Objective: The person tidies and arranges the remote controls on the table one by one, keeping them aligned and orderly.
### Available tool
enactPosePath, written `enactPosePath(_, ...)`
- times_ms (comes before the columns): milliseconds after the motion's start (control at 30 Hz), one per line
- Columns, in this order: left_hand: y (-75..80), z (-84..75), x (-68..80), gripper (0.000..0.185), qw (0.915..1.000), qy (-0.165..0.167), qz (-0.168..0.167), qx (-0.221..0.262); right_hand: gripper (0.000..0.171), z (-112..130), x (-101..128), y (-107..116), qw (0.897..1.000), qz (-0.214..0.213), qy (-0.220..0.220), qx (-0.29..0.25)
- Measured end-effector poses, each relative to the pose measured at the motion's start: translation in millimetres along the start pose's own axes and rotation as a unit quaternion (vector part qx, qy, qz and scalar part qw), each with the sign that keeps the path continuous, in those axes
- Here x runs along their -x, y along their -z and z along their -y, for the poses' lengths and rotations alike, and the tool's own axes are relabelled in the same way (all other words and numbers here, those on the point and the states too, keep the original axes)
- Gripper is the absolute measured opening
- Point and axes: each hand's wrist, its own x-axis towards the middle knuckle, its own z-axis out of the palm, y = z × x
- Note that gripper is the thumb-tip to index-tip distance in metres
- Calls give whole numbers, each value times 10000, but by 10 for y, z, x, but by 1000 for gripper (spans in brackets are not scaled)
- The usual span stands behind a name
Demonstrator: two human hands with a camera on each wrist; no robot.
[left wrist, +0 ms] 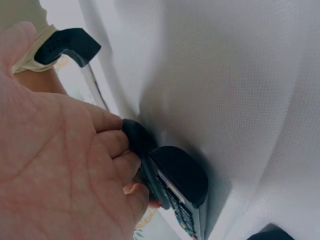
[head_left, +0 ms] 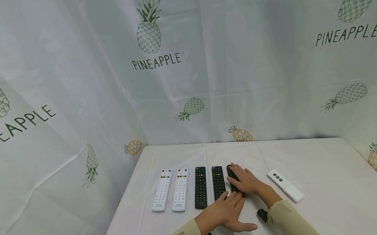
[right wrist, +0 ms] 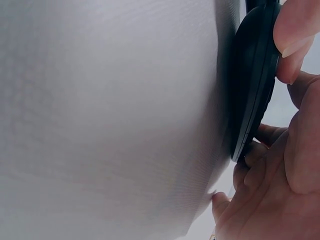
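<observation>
Five TV remotes lie side by side in the head view. My right hand (head_left: 246, 181) is laid over the rightmost black remote (head_left: 230, 172), with fingers at its far end and the thumb by its left edge. The fingertips of my left hand (head_left: 225, 213) touch the same remote's near end, the thumb spread away from it. In the left wrist view those fingers meet the end of the black remote (left wrist: 135, 132). In the right wrist view, the black remote (right wrist: 250, 75) lies on the cloth between both hands' fingers.
Left of the hands lie another black remote (head_left: 218, 178), a black remote (head_left: 200, 188), a white remote (head_left: 180, 190) and a white remote (head_left: 162, 191). To the right, a white remote (head_left: 285, 185) with few buttons lies slanted. A pineapple-print curtain (head_left: 238, 73) hangs behind the white-covered table (head_left: 318, 166).
</observation>
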Motion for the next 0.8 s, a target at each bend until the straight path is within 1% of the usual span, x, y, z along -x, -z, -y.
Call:
enactPosePath(233, 2, 2, -24, 89, 10000, 68, -5, -50, 65, 14, -22, 35, 9999, -22, 35, 111)
enactPosePath(433, -5, -17, -12, 91, 9999, 91, -107, -39, 67, -7, -24, 12, 9997, -78, 90, 200)
enactPosePath(533, -8, -26, -12, 88, 9997, 83, -183, -116, 70, -20, -4, -19, 9992, -128, 142, 349)
enactPosePath(633, -22, -38, -17, 85, 9995, 90, -265, -168, 72, -23, 16, -41, 9990, -124, 190, 385)
enactPosePath(800, -54, -53, -38, 82, 9991, 143, -331, -222, 73, 1, 20, -37, 9996, -138, 147, 182)
